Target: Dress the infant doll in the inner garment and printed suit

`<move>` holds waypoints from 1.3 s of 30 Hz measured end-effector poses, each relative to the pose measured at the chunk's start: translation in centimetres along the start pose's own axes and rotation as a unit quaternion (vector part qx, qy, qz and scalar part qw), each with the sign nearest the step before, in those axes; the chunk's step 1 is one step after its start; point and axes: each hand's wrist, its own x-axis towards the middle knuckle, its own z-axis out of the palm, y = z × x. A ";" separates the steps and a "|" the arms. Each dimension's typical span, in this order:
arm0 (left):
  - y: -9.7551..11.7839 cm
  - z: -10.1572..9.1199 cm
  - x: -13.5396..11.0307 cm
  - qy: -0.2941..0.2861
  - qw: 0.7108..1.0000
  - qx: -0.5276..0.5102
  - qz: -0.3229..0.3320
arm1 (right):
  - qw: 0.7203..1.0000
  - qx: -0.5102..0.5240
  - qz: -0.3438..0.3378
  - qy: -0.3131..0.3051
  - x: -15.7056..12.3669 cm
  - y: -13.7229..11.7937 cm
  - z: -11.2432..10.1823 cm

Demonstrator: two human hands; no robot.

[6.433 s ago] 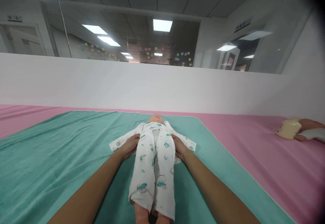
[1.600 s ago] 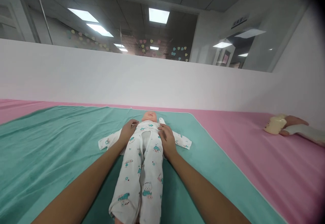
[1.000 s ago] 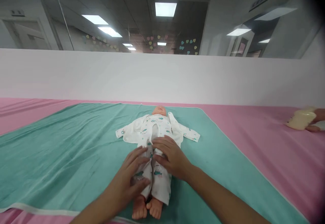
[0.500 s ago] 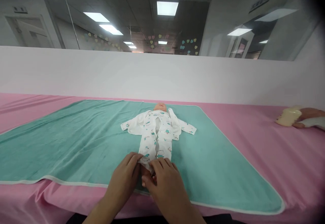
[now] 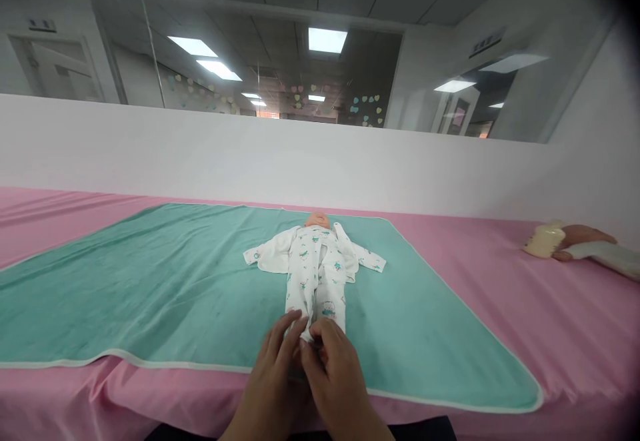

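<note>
A small, pale plastic baby doll [image 5: 317,220] lies flat on its back, face up, head pointing away. It rests near the middle of a teal-green blanket [image 5: 175,274] spread over a pink-sheeted bed [image 5: 500,294]. It wears a white romper [image 5: 320,271] printed with teal animals. The sleeves are spread sideways and the legs lie straight, side by side. The left hand [image 5: 277,377] and right hand [image 5: 334,377] cover its feet.

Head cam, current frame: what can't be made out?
Doll feet and trouser cuffs: hidden under left hand and right hand; grip on cloth or feet unclear.
Co-worker's hand by the bottle: rest of the person cut off by the right edge.
Wall sign, top left: too small to read.
</note>
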 end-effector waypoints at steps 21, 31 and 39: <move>1.4 -2.4 0.8 -0.039 0.982 0.080 0.165 | 0.995 -0.103 0.013 -0.002 -3.2 4.9 -3.4; 2.1 0.6 3.3 -0.071 0.980 0.157 0.098 | 0.999 -0.015 0.040 0.020 -1.8 4.3 -2.7; 4.3 2.1 4.3 -0.049 0.987 0.089 0.121 | 0.996 0.056 -0.071 -0.017 -2.9 3.8 -6.1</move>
